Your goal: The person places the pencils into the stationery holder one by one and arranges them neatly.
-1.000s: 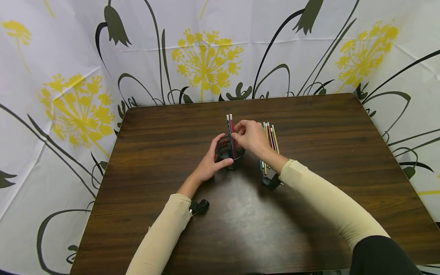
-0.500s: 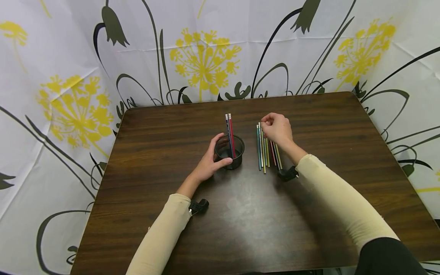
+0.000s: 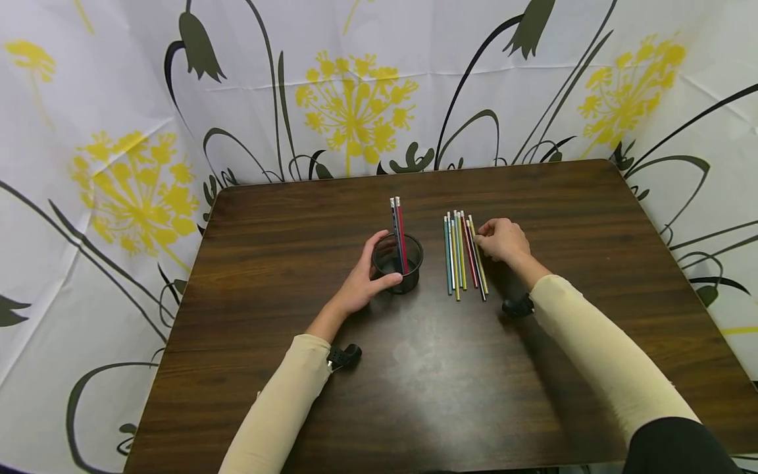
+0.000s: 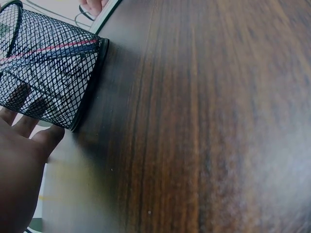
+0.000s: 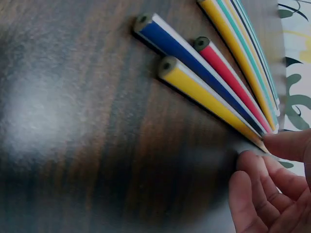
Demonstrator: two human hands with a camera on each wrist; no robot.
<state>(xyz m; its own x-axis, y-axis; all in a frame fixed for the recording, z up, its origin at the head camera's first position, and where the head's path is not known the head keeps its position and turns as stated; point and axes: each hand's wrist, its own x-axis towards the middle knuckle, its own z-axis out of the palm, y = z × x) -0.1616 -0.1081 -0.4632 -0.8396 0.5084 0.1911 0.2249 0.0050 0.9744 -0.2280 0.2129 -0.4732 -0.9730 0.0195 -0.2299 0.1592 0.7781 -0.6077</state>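
Note:
My left hand (image 3: 360, 283) holds a black mesh pencil cup (image 3: 407, 283), fingers round its far side and thumb at the near rim. A red pencil (image 3: 403, 240) and a dark patterned one stand in the cup, eraser ends up. To its right, several pencils lie side by side on the table. My right hand (image 3: 505, 241) is at the far end of the rightmost one, a yellow pencil (image 5: 206, 99), with that end between thumb and curled fingers. Beside this pencil lie a blue pencil (image 5: 189, 56) and a red pencil (image 5: 228, 80).
More striped pencils, one of them teal (image 3: 447, 266), form the left part of the row. The dark wood table (image 3: 266, 263) reaches back to a white floral cloth (image 3: 355, 39). A small black wrist camera (image 3: 518, 307) hangs low beneath the right wrist.
My right hand has left the pencils in the cup, passed over the far ends of the lying pencils, and come to the row's right side. The left hand stays at the cup.

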